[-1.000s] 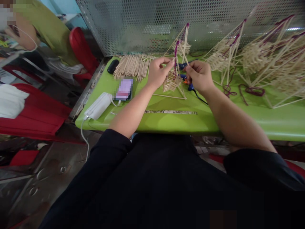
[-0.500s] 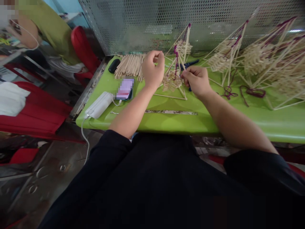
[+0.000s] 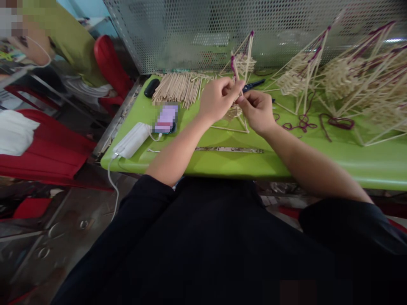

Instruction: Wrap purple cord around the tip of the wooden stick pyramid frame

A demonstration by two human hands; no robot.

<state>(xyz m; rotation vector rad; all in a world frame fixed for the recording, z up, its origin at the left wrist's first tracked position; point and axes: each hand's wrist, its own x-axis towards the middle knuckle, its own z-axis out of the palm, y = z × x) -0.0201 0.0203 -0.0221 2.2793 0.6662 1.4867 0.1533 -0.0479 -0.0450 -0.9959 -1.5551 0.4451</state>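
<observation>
Fingers [image 3: 238, 88] of left hand [image 3: 216, 101] pinching small stick frame [image 3: 235, 112] near purple thread [image 3: 233, 64], right hand [image 3: 260, 112] curled just beside, can't tell from here what it grips, frame on green table [image 3: 222, 164] under both hands

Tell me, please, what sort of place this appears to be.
Probably a small handicraft workspace: a pile of thin sticks lies on the green table, with several stick frames at the right and loose purple cord near them.
</observation>
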